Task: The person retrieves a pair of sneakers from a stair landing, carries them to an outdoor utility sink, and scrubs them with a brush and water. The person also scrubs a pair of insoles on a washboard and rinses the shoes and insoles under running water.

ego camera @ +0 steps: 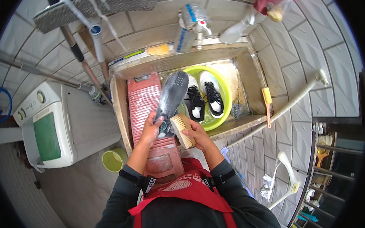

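My left hand (149, 130) grips the heel end of a dark shoe insole (173, 91), which is streaked with whitish suds. The insole's toe end points away from me, above a red plastic washboard (142, 105) that leans in the sink. In my right hand (199, 135) is a scrub brush (186, 121) with a wooden back. Its pale bristles face the insole's heel; whether they touch it I cannot tell. Just beyond, a pair of black-and-white shoes, the left shoe (195, 96) and the right shoe (213, 92), stands in a lime-green basin (229, 103).
A stone sink (256, 70) surrounds the basin, with a tap (200, 31) at its back wall. An orange-handled brush (267, 106) rests on the right rim. On the left are a washing machine (77, 119), mop poles (78, 53) and a small green bucket (114, 160).
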Available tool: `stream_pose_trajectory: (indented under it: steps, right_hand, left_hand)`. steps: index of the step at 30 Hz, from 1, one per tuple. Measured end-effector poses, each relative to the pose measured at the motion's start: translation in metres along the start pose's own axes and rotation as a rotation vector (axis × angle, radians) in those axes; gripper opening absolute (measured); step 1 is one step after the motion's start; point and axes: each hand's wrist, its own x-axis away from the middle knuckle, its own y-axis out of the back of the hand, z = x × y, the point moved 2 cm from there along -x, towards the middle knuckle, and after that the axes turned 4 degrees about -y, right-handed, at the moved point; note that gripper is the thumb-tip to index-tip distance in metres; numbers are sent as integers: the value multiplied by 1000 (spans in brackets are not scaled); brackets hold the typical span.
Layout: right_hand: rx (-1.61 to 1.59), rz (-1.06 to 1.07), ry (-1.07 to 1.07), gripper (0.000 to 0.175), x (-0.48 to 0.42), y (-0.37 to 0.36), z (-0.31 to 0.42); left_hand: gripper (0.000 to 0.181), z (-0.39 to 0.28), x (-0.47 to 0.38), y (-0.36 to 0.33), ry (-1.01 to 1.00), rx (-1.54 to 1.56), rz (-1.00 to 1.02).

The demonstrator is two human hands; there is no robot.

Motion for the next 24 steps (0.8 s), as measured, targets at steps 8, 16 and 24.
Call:
stream_pose_trajectory:
  steps: [8, 16, 24]
  right_hand:
    - [-61, -82, -35, 56, 16, 30, 24]
    - [-213, -227, 132, 39, 7, 62, 26]
    - [-249, -423, 312, 31, -4, 107, 53]
  left_hand:
    - [24, -32, -4, -45, -247, -625, 389]
    - [69, -31, -29, -62, -233, -502, 344]
    - [64, 39, -41, -14, -396, -887, 154]
